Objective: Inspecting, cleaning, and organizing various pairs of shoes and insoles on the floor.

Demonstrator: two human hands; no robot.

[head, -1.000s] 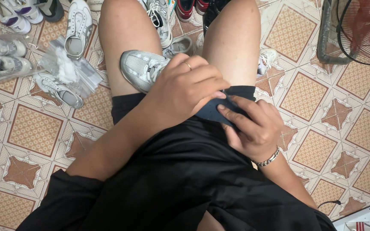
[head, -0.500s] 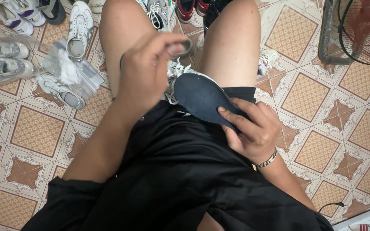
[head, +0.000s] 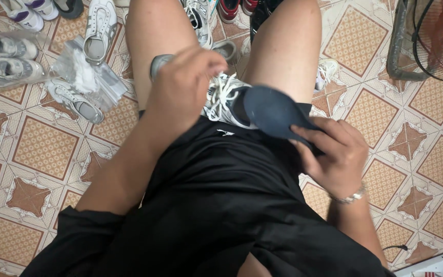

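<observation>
- Head view, looking down over a lap in black shorts: the right hand pinches a dark blue insole at its near end, thumb on top and fingers curled beneath, so the grip is closed tight on that end.
- From the pinch the insole reaches away and to the left, its rounded far end lying over a white sneaker with loose white laces, which rests between the bare thighs just beyond the hem of the shorts.
- The insole looks flat and thin, with a matte, finely textured surface and a smooth oval outline; it is tilted, with the far end slightly lower than the held end.
- The left hand is raised above the sneaker, left of the insole and apart from it, fingers bent inward around a small grey object that is mostly hidden; I cannot tell what that object is, nor how firmly it is held.
- A metal bracelet sits on the right wrist just behind the grip.
- Left of the left hand, on the patterned tile floor, lie several more sneakers and a crumpled clear plastic bag.
- Beyond the right hand stands a fan with a wire cage.
</observation>
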